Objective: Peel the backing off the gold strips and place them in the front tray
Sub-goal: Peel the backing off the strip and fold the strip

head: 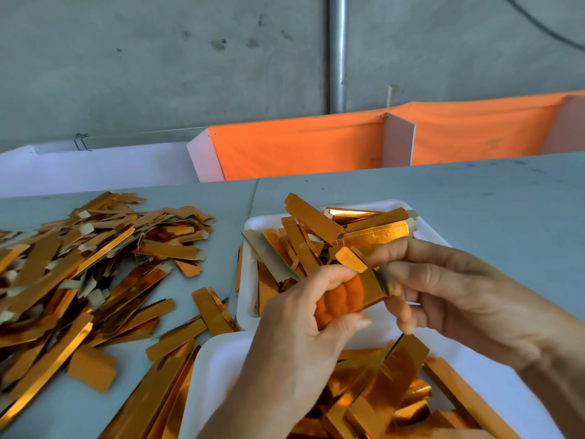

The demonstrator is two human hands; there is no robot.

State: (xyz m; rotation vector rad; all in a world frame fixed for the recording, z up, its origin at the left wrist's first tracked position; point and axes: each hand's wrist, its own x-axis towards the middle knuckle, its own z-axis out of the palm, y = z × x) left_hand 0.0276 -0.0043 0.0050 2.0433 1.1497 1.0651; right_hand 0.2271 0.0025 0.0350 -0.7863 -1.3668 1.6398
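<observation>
My left hand (297, 324) grips a gold strip (367, 285) above the gap between two white trays; its fingers show as an orange reflection in the foil. My right hand (443, 289) pinches the strip's upper end, where a grey-backed flap (387, 280) is bent away from the gold face. The near tray (212, 375) at the bottom holds several gold strips. The far tray (253, 223) behind it is heaped with more strips. A large loose pile of gold strips (79, 267) with pale tabs covers the table on the left.
The grey table (490, 198) extends to the right and back. Behind it stand orange fabric bins (300, 147) with white dividers, a white panel at left, a concrete wall and a metal pole (338, 52).
</observation>
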